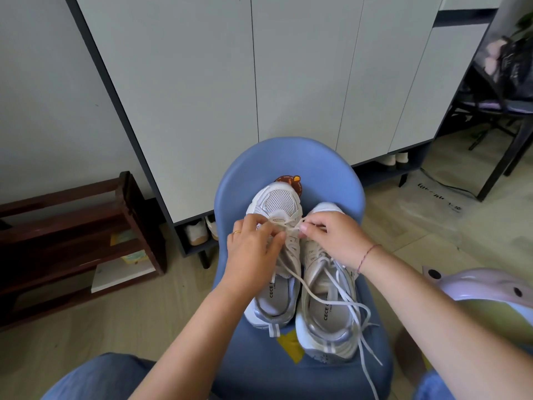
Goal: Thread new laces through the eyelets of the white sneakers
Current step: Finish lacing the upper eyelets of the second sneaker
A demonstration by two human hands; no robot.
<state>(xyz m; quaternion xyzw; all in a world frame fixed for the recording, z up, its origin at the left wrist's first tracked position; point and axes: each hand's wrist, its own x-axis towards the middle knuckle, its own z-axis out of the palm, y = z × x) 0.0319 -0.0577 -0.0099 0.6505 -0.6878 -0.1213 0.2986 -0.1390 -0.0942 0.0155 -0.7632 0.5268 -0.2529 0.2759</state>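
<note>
A: Your denim-clad knee point(101, 376) lay nearest the lens, in front of the blue chair point(288, 157). Where were your hands?

B: Both forearms reached over the chair's seat. Your left hand point(253, 243), with a ring point(236, 232) on one finger, had its fingers curled and pinched the lace point(291, 223) at the eyelets nearest the toe of the far sneaker point(278, 202), the one set closer to the chair's back. Your right hand point(331, 238), with a cord bracelet point(367, 255) at the wrist, pinched the same lace between thumb and forefinger, just beside the left hand.

A: And the rest of the lace?

B: One strand ran from your hands toward the seat's front edge, crossing the opening of the near sneaker point(326, 313). That shoe stood touching the first, toe toward the chair's back. Its own loose laces point(366, 339) trailed over the seat's right front edge.

A: What else lay on or around the chair?

B: A round brown sticker point(288, 179) showed on the seat just beyond the far sneaker's toe, and a yellow patch point(291, 345) showed at the heels. Behind the chair stood a pale cabinet point(259, 82), and to its left a dark wooden rack point(72, 226). To its right lay a pale pink plastic object point(490, 284) that you could not have identified from this view.
</note>
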